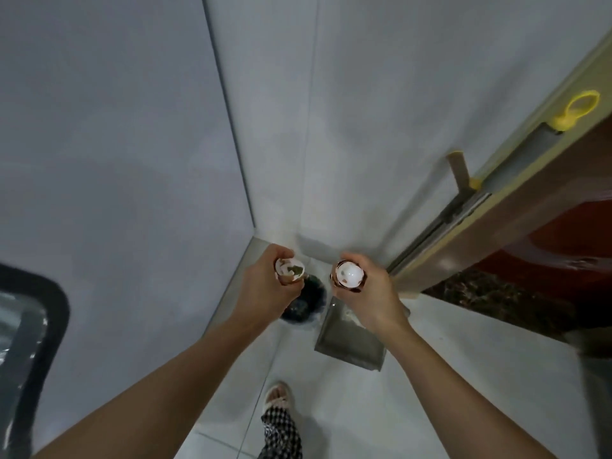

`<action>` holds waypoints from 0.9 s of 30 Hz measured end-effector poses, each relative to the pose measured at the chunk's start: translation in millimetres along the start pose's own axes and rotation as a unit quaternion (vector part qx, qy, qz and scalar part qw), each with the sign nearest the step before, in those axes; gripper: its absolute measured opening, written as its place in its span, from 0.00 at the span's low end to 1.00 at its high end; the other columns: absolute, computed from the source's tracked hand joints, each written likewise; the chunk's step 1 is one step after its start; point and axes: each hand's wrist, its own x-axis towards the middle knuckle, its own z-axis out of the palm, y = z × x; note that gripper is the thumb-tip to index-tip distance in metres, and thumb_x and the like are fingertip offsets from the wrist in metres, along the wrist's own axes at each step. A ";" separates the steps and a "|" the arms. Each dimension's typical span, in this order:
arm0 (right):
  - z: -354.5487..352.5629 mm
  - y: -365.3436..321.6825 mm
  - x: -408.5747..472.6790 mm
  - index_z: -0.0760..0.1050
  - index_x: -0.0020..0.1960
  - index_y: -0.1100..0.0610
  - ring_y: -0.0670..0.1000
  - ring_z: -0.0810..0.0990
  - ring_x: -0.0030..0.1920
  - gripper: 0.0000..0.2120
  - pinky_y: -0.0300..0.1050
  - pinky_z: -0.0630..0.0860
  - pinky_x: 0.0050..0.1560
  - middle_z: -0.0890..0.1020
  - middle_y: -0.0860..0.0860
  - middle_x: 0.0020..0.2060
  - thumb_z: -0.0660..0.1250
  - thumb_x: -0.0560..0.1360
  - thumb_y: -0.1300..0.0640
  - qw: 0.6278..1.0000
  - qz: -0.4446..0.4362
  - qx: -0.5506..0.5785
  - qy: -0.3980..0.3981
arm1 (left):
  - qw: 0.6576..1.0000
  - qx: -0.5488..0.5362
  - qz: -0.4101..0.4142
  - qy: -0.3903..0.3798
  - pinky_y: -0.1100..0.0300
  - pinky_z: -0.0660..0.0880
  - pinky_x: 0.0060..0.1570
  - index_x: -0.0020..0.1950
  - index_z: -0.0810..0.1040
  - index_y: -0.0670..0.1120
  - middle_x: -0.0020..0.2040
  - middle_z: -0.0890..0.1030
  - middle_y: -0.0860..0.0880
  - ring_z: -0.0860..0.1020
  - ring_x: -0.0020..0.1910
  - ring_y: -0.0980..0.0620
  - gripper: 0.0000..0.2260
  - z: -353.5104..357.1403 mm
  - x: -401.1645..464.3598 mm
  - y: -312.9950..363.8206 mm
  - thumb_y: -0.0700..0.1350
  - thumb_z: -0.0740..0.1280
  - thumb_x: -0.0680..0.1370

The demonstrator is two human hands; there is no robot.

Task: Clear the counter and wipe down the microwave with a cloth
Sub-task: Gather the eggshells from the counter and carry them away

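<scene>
Eggshells in both hands, held out over the floor corner. Left hand [265,286] grips a broken eggshell half [289,271], fingers curled round it, open side facing up toward the camera, ragged edge, dark bits inside. Right hand [367,289] grips a second eggshell half [349,274], cupped in curled fingers, white inside showing, brown outer rim. The two hands are apart, side by side at about the same height, shells not touching each other.

Bin [306,301] with a dark liner sits on the floor in the wall corner, directly below and between the hands; left hand overlaps its near-left rim in the view, left shell roughly above the opening. Right shell is off to the bin's right, above a grey dustpan [351,346] lying just beside the bin.

Floor is pale tile [430,376]. One foot in a sandal [278,395] and a checked trouser leg [281,435] near the bottom centre. Dark-framed appliance edge [29,342] at far left; can't tell if it's the microwave. Brown door frame [496,207] at right with a yellow ring-shaped hook [578,109] on it.
</scene>
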 end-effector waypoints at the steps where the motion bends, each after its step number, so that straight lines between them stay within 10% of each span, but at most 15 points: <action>1: 7.7 7.3 11.3 0.75 0.51 0.47 0.48 0.79 0.46 0.22 0.30 0.72 0.46 0.80 0.43 0.43 0.77 0.63 0.63 1.000 0.005 -0.003 0.001 | 1.000 0.003 -0.006 -0.001 0.77 0.70 0.36 0.48 0.72 0.55 0.42 0.79 0.56 0.78 0.41 0.58 0.18 4.3 11.1 -8.0 0.41 0.75 0.67; 5: 38.4 43.0 52.1 0.75 0.51 0.48 0.48 0.78 0.47 0.23 0.24 0.70 0.43 0.79 0.42 0.43 0.77 0.62 0.64 1.000 0.017 -0.013 -0.013 | 0.999 0.024 -0.032 -0.009 0.67 0.73 0.41 0.51 0.74 0.52 0.44 0.81 0.52 0.79 0.43 0.54 0.16 27.3 49.8 -46.7 0.42 0.74 0.67; 15: 129.8 171.4 135.3 0.76 0.56 0.58 0.52 0.79 0.53 0.24 0.50 0.76 0.56 0.81 0.51 0.50 0.78 0.62 0.65 0.995 0.047 -0.028 -0.084 | 0.992 0.018 -0.127 -0.010 0.66 0.75 0.39 0.49 0.72 0.55 0.44 0.80 0.55 0.78 0.42 0.57 0.17 124.9 105.7 -171.8 0.43 0.74 0.66; 27: 251.2 372.3 194.8 0.72 0.63 0.55 0.50 0.76 0.57 0.28 0.33 0.65 0.51 0.79 0.51 0.56 0.76 0.66 0.58 0.972 0.064 -0.141 -0.179 | 0.976 0.044 -0.212 0.017 0.56 0.79 0.46 0.55 0.73 0.50 0.49 0.81 0.48 0.80 0.47 0.49 0.19 256.6 157.0 -356.5 0.40 0.74 0.67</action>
